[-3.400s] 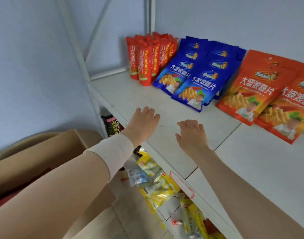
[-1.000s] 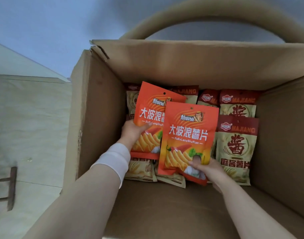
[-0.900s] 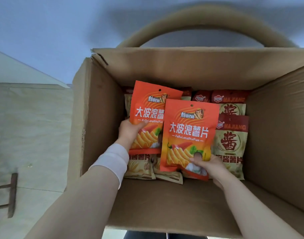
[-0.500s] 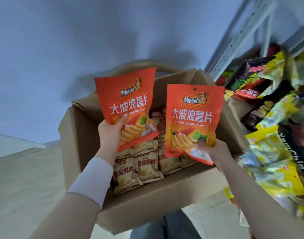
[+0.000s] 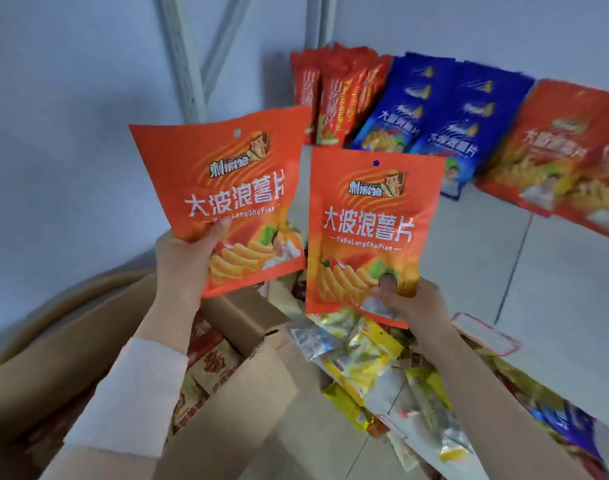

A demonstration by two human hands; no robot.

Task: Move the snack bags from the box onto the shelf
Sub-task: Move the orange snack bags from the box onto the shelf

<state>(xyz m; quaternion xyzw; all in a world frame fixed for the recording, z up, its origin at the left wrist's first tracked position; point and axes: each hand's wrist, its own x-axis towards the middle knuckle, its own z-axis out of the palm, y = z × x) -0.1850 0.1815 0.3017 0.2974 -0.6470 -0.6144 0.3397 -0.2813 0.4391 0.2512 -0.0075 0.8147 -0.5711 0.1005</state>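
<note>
I hold two orange snack bags upright in front of the white shelf [image 5: 555, 271]. My left hand [image 5: 182, 261] grips the left orange bag [image 5: 227, 188] by its lower left corner. My right hand [image 5: 410, 306] pinches the right orange bag [image 5: 369, 223] at its bottom edge, thumb on the front. The cardboard box [image 5: 247, 403] lies below at the lower left, with beige and red snack bags [image 5: 209, 368] inside. Matching orange bags [image 5: 566, 157] lean at the back right of the shelf.
Red bags [image 5: 334, 91] and blue bags [image 5: 445, 112] stand against the wall at the shelf's back. Yellow and silver packets [image 5: 369, 362] crowd the lower shelf under the shelf edge. A white shelf post [image 5: 182, 57] rises at the back left.
Both hands lifted the two orange bags out of the box and carried them up and right toward the shelf. My view swung from the box to the shelf top.
</note>
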